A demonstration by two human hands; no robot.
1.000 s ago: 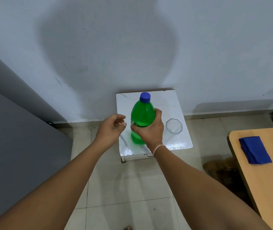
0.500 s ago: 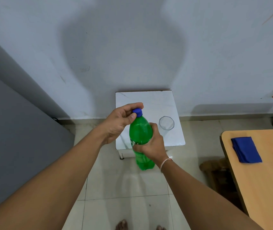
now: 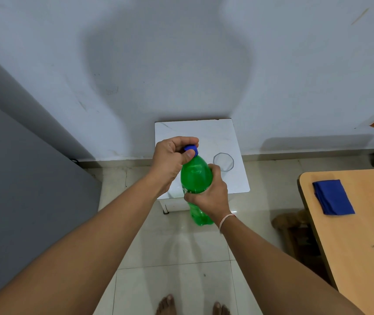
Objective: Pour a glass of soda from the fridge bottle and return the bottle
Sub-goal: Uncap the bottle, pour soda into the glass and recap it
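A small white worktop (image 3: 195, 130) stands against the wall, just beyond the hands. An empty clear glass (image 3: 223, 161) stands upright on its right half, just past the right hand (image 3: 208, 196) and to the right of the left hand (image 3: 170, 160). A second, wooden worktop (image 3: 363, 242) lies well to the right of the right hand, with a folded blue cloth (image 3: 332, 197) flat on it near its left edge. Pale floor tiles (image 3: 177, 285) spread below the arms.

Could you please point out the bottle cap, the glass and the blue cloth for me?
bottle cap (image 3: 192, 153): head view, blue side between the fingers.
glass (image 3: 223, 161): head view, middle of the clear body.
blue cloth (image 3: 333, 197): head view, centre of the fold.
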